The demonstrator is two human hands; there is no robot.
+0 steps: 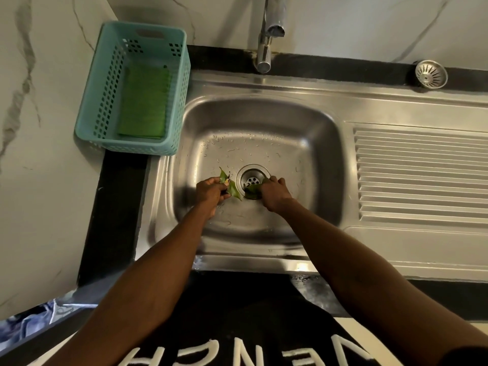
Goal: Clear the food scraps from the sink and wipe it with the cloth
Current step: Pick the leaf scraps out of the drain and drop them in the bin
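Leaves are being gathered from the bottom of the steel sink, right beside the drain.

A small bunch of green leaves is being pinched between the closed fingers of the left hand, just left of the drain, with the leaf tips sticking up and out of the grip. Another dark green leaf is being pressed under the curled fingers of the right hand at the near edge of the drain; whether it is fully clamped cannot be told. Small scraps and water drops are being left scattered across the basin floor. The green cloth is lying flat inside the teal basket on the counter to the left of the sink. A metal strainer is resting on the dark ledge at the far right, and the tap is standing behind the basin.
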